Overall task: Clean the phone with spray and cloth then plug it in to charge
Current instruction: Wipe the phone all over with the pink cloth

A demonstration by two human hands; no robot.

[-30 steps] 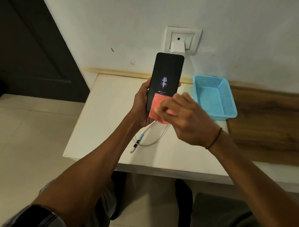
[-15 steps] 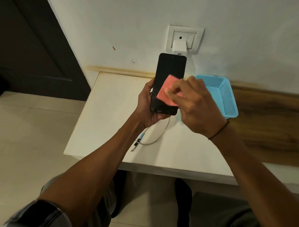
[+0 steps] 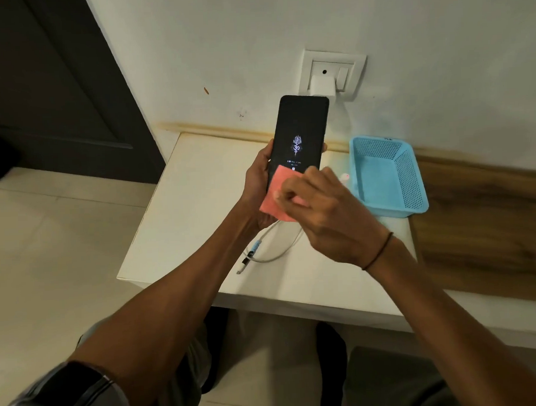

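My left hand [image 3: 257, 185] holds a black phone [image 3: 299, 134] upright above the white table [image 3: 198, 181], screen towards me and lit with a small emblem. My right hand [image 3: 325, 212] presses a pink cloth [image 3: 274, 201] against the phone's lower end. A white charging cable [image 3: 273, 254] lies on the table below the hands, its plug end loose near the front. A white charger [image 3: 321, 85] sits in the wall socket [image 3: 331, 72] behind the phone. No spray bottle is in view.
A light blue mesh basket [image 3: 410, 184] stands on the table to the right of my hands, against the wall. A dark door [image 3: 50, 89] is at the left. A wooden panel [image 3: 482, 218] runs along the wall at the right. My knees show under the table edge.
The cloth slid from the phone's lower end up to mid-screen, then back down to the lower end. The screen went dark mid-wipe and is lit again.
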